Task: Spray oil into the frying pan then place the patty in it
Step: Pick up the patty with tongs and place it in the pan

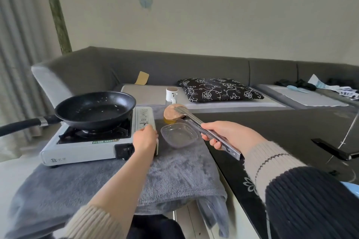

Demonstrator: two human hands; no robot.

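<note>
- Two hands busy: the right hand (221,134) squeezes steel tongs (196,120), tips pinching the patty (172,113) in the air at twelve o'clock of the clear dish (179,135).
- Left hand (144,138) curled on the stove (81,141) edge.
- Frying pan (95,109) waits at nine o'clock.
- Patty looks soft and crumbly; grip it broadly, across the middle.
- Oil sprayer (171,94) behind, its lower half hidden; possibly oil glints in the pan.

Pan handle (21,124): its end is cut off by the left edge.
Oil sprayer (171,94): the lower body is hidden behind the patty (172,114); only the white top and a yellowish base show.
Stove label (103,141): print too small to read.
Left hand (145,139): fingertips curl over the stove's right edge; the grip cannot be told.
Tongs (206,132): the middle is covered by the right hand (227,136).
</note>
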